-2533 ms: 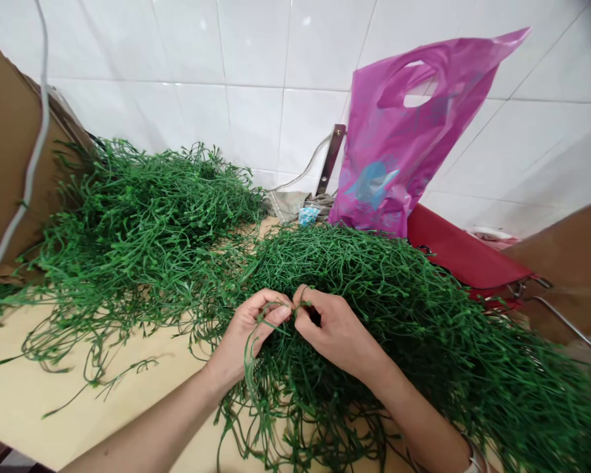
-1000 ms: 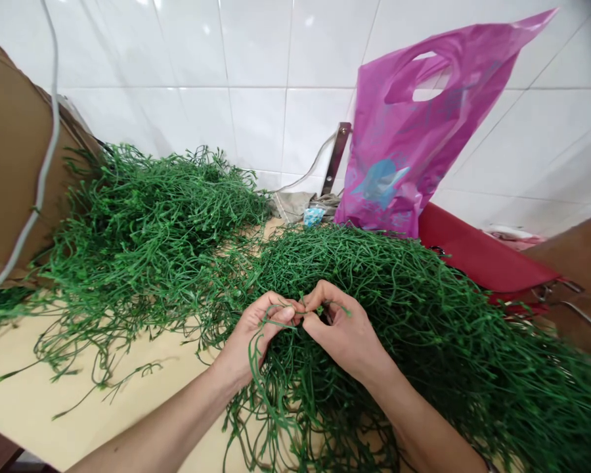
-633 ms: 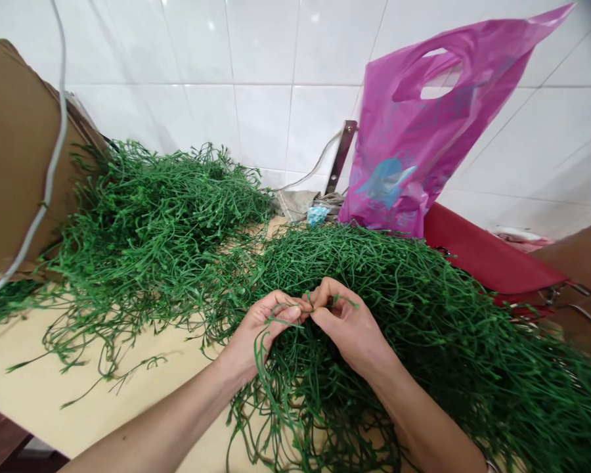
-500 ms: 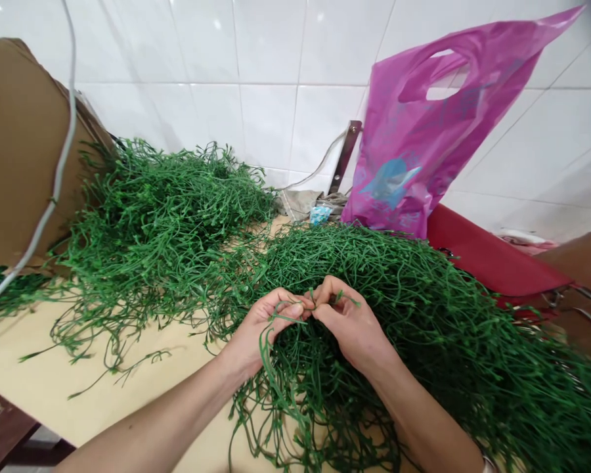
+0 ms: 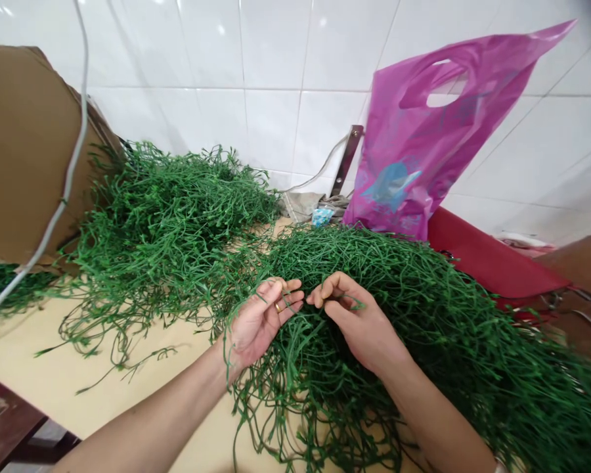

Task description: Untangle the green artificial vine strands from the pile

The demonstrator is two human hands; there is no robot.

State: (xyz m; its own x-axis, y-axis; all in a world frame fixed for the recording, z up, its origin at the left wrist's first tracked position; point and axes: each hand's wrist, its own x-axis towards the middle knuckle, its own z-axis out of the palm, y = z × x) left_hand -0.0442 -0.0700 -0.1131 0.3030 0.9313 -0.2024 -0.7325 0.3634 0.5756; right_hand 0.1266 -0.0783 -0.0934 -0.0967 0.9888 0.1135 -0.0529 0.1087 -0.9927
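Note:
Two large heaps of thin green artificial vine lie on the pale wooden table [image 5: 44,374], one at the back left [image 5: 172,223] and one at the front right [image 5: 453,328]. My left hand [image 5: 261,318] is turned palm up at the edge of the right heap, fingers apart, with loose strands draped across it. A ring shows on one finger. My right hand [image 5: 352,315] rests on the same heap, its thumb and fingers pinched on a thin vine strand [image 5: 357,303]. The strand's length is lost among the tangle.
A pink plastic carrier bag [image 5: 414,144] stands against white wall tiles [image 5: 270,85]. Behind the heaps are a brown cardboard sheet [image 5: 24,151], a grey cable [image 5: 64,190], a metal bracket [image 5: 347,161] and crumpled cloth [image 5: 300,207]. A red padded seat [image 5: 492,259] sits at right.
My hands have come apart. The left hand has let go of the strands and turned palm up, while the right hand has drawn slightly right. The view has shifted a little.

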